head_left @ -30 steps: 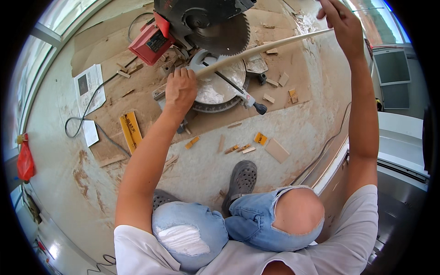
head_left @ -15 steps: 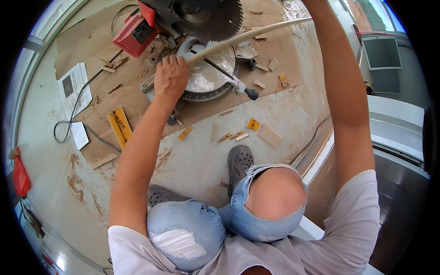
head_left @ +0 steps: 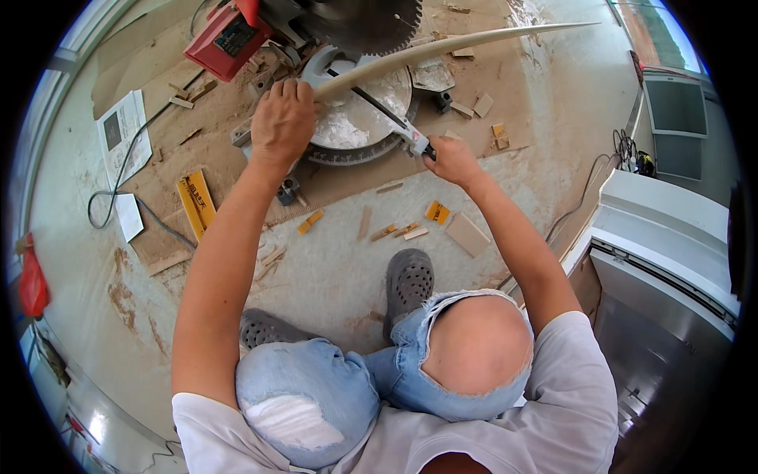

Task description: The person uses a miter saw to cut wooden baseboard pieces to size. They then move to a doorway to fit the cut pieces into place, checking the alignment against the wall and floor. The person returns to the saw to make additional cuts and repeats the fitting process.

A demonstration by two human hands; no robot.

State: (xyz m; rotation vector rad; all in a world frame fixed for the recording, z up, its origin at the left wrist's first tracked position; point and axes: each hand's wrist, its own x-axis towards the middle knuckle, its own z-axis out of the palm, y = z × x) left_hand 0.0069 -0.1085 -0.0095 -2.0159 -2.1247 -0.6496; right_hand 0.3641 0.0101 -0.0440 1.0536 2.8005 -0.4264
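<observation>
My left hand [head_left: 284, 122] is closed around the near end of a long pale wood strip [head_left: 454, 49], holding it on a mitre saw. From there the strip runs up to the right across the saw's round table [head_left: 347, 122], its far end sticking out past the machine. The toothed saw blade [head_left: 367, 22] is raised above the strip, beside the red motor housing [head_left: 227, 39]. At the front of the table, my right hand [head_left: 455, 161] grips the black knob of the mitre handle [head_left: 412, 141]. The fingers partly hide that knob.
Cardboard [head_left: 189, 146] covered with sawdust lies under the saw. Wood offcuts [head_left: 467, 234] and a yellow-faced board piece [head_left: 197, 204] are scattered about. A black cable [head_left: 118, 192] loops past printed paper [head_left: 125, 134] at left. A white-framed cabinet [head_left: 663, 213] stands at right.
My right hand has come from the strip's far end at upper right down to the mitre handle and taken hold of it. The left hand stays on the strip.
</observation>
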